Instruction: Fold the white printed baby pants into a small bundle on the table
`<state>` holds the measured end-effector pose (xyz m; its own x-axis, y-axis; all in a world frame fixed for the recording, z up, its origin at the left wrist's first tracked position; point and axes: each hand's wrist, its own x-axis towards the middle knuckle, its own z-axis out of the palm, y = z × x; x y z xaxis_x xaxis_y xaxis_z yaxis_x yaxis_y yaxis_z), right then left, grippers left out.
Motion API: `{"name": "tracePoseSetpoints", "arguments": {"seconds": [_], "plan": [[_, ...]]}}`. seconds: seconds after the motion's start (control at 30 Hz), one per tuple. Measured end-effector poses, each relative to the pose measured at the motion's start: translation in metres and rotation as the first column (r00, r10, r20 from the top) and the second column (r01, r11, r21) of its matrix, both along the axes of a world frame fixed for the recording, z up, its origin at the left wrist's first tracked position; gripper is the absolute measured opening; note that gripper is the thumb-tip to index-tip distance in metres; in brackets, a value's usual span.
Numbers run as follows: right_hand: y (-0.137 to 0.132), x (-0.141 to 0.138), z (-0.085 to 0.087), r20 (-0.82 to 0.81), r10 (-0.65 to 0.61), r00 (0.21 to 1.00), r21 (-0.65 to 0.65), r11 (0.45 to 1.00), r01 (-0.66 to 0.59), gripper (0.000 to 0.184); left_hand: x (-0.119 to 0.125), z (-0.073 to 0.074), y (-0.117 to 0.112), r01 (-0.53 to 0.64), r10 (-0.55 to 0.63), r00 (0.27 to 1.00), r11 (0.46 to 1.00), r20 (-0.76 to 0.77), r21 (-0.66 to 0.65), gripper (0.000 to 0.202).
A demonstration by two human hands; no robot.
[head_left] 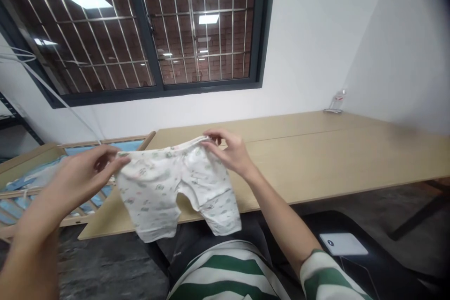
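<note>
A small pair of white shorts (154, 187) with a faint scattered print hangs stretched between my two hands, its waistband on top and its two legs hanging down. My left hand (87, 173) pinches the left end of the waistband between thumb and fingers. At the other end, my right hand (230, 150) grips the waistband the same way. The shorts hang in front of the near edge of a light wooden table (298, 164), and some of the tabletop shows through the gap between the legs.
To the left stands a wooden crib (84, 219) with blue bedding. A clear plastic bottle (337, 99) is at the table's far right corner by the wall. Near my right side, a white phone (343, 243) lies on a black chair seat (316, 222). A barred window (207, 33) is ahead.
</note>
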<state>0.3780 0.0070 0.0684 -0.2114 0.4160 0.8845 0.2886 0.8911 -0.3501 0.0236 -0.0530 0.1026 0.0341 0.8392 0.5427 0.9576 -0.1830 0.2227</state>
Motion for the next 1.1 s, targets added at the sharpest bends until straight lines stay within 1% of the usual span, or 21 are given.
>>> {"name": "tracePoseSetpoints", "arguments": {"seconds": [0.07,0.1,0.13,0.2,0.27,0.33,0.37,0.43,0.5,0.6,0.67,0.73,0.83,0.93,1.0,1.1], "plan": [[0.018,0.019,0.007,0.021,-0.074,0.997,-0.006,0.997,0.074,0.023,0.022,0.006,0.028,0.102,-0.102,0.995,0.995,-0.010,-0.001,0.048],[0.029,0.027,0.007,0.038,-0.108,0.993,-0.026,0.994,0.110,0.022,0.031,0.005,0.045,0.147,-0.147,0.989,0.989,-0.007,-0.006,0.045],[0.041,0.036,0.005,0.063,-0.136,0.989,-0.054,0.989,0.140,0.020,0.039,0.002,0.063,0.186,-0.186,0.983,0.982,-0.005,-0.026,0.042],[0.070,0.052,-0.008,0.131,-0.180,0.975,-0.123,0.973,0.196,0.019,0.053,-0.013,0.102,0.226,-0.230,0.973,0.969,-0.028,-0.102,0.038],[0.101,0.064,-0.029,0.215,-0.227,0.950,-0.200,0.942,0.271,0.017,0.068,-0.037,0.140,0.224,-0.237,0.971,0.950,-0.038,-0.220,0.034],[0.131,0.070,-0.055,0.357,-0.276,0.892,-0.285,0.878,0.385,0.016,0.083,-0.067,0.172,0.209,-0.229,0.973,0.934,-0.039,-0.289,0.031],[0.143,0.071,-0.068,0.424,-0.289,0.858,-0.321,0.838,0.441,0.016,0.091,-0.083,0.185,0.200,-0.225,0.974,0.926,-0.041,-0.320,0.030],[0.164,0.070,-0.095,0.500,-0.294,0.815,-0.365,0.782,0.505,0.018,0.105,-0.115,0.204,0.173,-0.206,0.977,0.911,-0.051,-0.375,0.028],[0.177,0.066,-0.119,0.543,-0.296,0.786,-0.389,0.741,0.548,0.022,0.116,-0.142,0.214,0.132,-0.174,0.983,0.902,-0.066,-0.411,0.027],[0.184,0.061,-0.145,0.606,-0.292,0.740,-0.396,0.696,0.599,0.031,0.125,-0.173,0.218,0.064,-0.111,0.989,0.913,-0.094,-0.402,0.032],[0.183,0.059,-0.157,0.643,-0.274,0.715,-0.384,0.692,0.611,0.038,0.128,-0.189,0.213,0.062,-0.110,0.988,0.925,-0.110,-0.375,0.041],[0.178,0.059,-0.165,0.682,-0.239,0.691,-0.371,0.701,0.609,0.037,0.130,-0.202,0.206,0.110,-0.166,0.979,0.923,-0.122,-0.369,0.046],[0.169,0.057,-0.175,0.741,-0.170,0.649,-0.358,0.719,0.596,0.028,0.133,-0.219,0.196,0.187,-0.260,0.956,0.897,-0.138,-0.400,0.051],[0.167,0.054,-0.182,0.781,-0.134,0.610,-0.343,0.724,0.598,0.027,0.136,-0.230,0.195,0.188,-0.277,0.949,0.882,-0.153,-0.431,0.061],[0.170,0.053,-0.184,0.794,-0.131,0.593,-0.334,0.721,0.607,0.030,0.138,-0.233,0.200,0.172,-0.265,0.951,0.881,-0.159,-0.441,0.064],[0.179,0.053,-0.186,0.804,-0.130,0.580,-0.330,0.714,0.617,0.035,0.141,-0.234,0.214,0.146,-0.239,0.958,0.882,-0.159,-0.448,0.065]]}}
